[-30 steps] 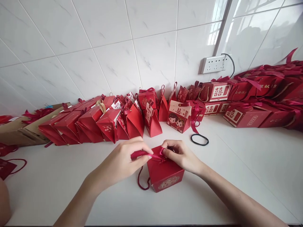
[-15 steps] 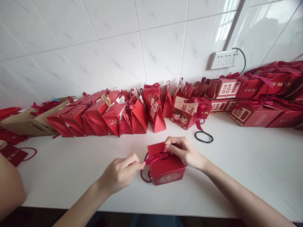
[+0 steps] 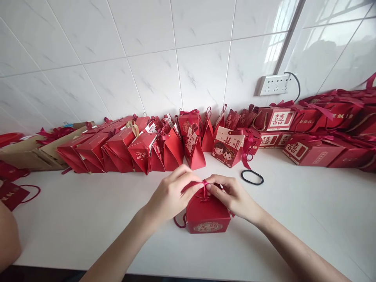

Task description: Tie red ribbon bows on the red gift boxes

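A red gift box (image 3: 209,215) with a gold round emblem on its front stands on the white table before me. Its dark red cord handle (image 3: 179,221) hangs out at the left side. Over the top, a red ribbon (image 3: 205,189) is pinched by both hands. My left hand (image 3: 172,192) closes thumb and fingers on it from the left. From the right, my right hand (image 3: 232,194) grips the ribbon close beside the left fingertips. Fingers partly hide the box's top and the ribbon's knot.
Along the tiled wall stand several red gift boxes (image 3: 120,147), with more stacked at right (image 3: 315,150). A black elastic band (image 3: 252,177) lies right of my hands. Brown cardboard (image 3: 22,156) is at left, near a person's arm (image 3: 8,239). A power strip (image 3: 274,85) is on the wall.
My left hand has moved up and right from the ribbon's outstretched left end to the top of the box, meeting my right hand. The ribbon there is now gathered between them.
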The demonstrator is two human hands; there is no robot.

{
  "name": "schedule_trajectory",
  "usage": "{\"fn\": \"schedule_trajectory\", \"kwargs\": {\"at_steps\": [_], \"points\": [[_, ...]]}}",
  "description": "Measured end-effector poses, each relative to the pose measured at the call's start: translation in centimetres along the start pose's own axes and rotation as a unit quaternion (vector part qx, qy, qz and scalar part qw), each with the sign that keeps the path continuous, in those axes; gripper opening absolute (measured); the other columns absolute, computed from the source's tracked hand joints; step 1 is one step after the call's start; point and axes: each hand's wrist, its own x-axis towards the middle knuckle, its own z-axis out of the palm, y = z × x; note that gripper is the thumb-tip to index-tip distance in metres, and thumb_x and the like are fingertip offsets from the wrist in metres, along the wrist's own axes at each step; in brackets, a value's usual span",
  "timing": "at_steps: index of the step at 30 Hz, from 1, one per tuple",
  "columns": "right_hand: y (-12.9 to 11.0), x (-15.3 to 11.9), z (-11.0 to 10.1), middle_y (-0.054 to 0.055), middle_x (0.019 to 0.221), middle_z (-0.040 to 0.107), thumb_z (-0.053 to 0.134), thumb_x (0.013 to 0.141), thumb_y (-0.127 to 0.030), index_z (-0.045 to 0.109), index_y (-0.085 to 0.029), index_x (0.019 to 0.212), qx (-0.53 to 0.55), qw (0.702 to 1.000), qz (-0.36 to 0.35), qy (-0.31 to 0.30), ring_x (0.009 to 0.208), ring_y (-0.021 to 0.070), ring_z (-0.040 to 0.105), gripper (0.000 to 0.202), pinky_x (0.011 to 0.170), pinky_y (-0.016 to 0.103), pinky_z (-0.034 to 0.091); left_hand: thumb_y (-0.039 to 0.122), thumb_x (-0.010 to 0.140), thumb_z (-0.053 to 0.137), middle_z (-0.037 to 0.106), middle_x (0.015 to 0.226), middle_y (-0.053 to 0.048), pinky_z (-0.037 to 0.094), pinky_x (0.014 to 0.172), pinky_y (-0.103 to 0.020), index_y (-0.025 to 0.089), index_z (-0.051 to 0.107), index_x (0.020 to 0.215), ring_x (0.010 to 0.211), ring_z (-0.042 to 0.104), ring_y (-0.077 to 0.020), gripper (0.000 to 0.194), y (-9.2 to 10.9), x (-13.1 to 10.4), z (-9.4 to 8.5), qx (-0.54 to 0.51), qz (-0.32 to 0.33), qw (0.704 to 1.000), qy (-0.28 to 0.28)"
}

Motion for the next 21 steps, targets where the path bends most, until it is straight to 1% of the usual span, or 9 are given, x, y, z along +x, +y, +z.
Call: {"fn": "schedule_trajectory", "kwargs": {"at_steps": [3,5,7,10,13,17,21], "points": [[0.2,0.1,0.0,0.004,0.078,0.062,0.044,0.093,-0.037,0.060,-0.017,0.081,-0.018,1.000,-0.001,0.015,0.072,0.0157,0.056,0.028,0.064,0.026,0.045,0.014,0.089,0.053,0.056,0.079,-0.002,0.050,0.065,-0.020,0.017,0.061,0.083,0.069,0.059,-0.0098,0.011,-0.6,1.8,1.5,-0.040,0.025,0.999,0.018],[0.5,0.3,0.0,0.004,0.079,0.061,0.042,0.094,-0.037,0.057,-0.018,0.082,-0.022,0.999,-0.008,0.024,0.074,0.0162,0.056,0.027,0.066,0.026,0.045,0.012,0.088,0.055,0.055,0.078,-0.001,0.051,0.064,-0.020,0.017,0.062,0.084,0.069,0.059,-0.0098,0.009,-1.1,2.4,2.3,-0.075,0.052,0.995,0.039],[0.7,0.5,0.0,0.003,0.080,0.062,0.044,0.094,-0.035,0.055,-0.018,0.083,-0.010,0.999,-0.012,0.031,0.075,0.0157,0.057,0.023,0.067,0.026,0.046,0.011,0.086,0.057,0.056,0.077,-0.001,0.050,0.062,-0.020,0.018,0.062,0.085,0.068,0.058,-0.0099,0.009,-1.6,2.3,2.9,-0.098,0.070,0.990,0.068],[1.0,0.7,0.0,0.002,0.078,0.063,0.048,0.092,-0.031,0.051,-0.019,0.084,0.017,0.999,-0.004,0.040,0.071,0.0135,0.058,0.015,0.065,0.024,0.046,0.010,0.084,0.059,0.058,0.074,-0.001,0.050,0.061,-0.021,0.018,0.062,0.085,0.067,0.059,-0.0109,0.009,-2.1,1.5,3.4,-0.116,0.075,0.984,0.113],[0.9,0.5,0.2,0.002,0.079,0.065,0.050,0.091,-0.026,0.054,-0.018,0.084,0.011,0.999,-0.001,0.037,0.071,0.0125,0.059,0.011,0.065,0.023,0.046,0.012,0.084,0.059,0.059,0.075,-0.002,0.051,0.063,-0.024,0.018,0.060,0.083,0.071,0.060,-0.0132,0.007,-2.2,0.5,3.7,-0.126,0.056,0.980,0.145],[0.6,0.1,0.3,0.003,0.079,0.064,0.050,0.092,-0.025,0.061,-0.018,0.087,-0.028,0.999,0.007,0.029,0.070,0.0128,0.057,0.014,0.062,0.023,0.045,0.013,0.085,0.056,0.060,0.082,-0.004,0.052,0.069,-0.028,0.018,0.056,0.081,0.079,0.061,-0.0147,0.007,-2.2,-0.3,4.2,-0.129,0.011,0.975,0.179],[0.5,-0.2,0.5,0.005,0.083,0.064,0.050,0.092,-0.025,0.060,-0.017,0.088,-0.039,0.999,0.004,0.030,0.071,0.0136,0.058,0.013,0.064,0.025,0.046,0.016,0.088,0.052,0.062,0.086,-0.006,0.053,0.072,-0.029,0.018,0.053,0.083,0.083,0.062,-0.0149,0.006,-1.9,-0.5,4.8,-0.168,-0.018,0.969,0.180]]}}
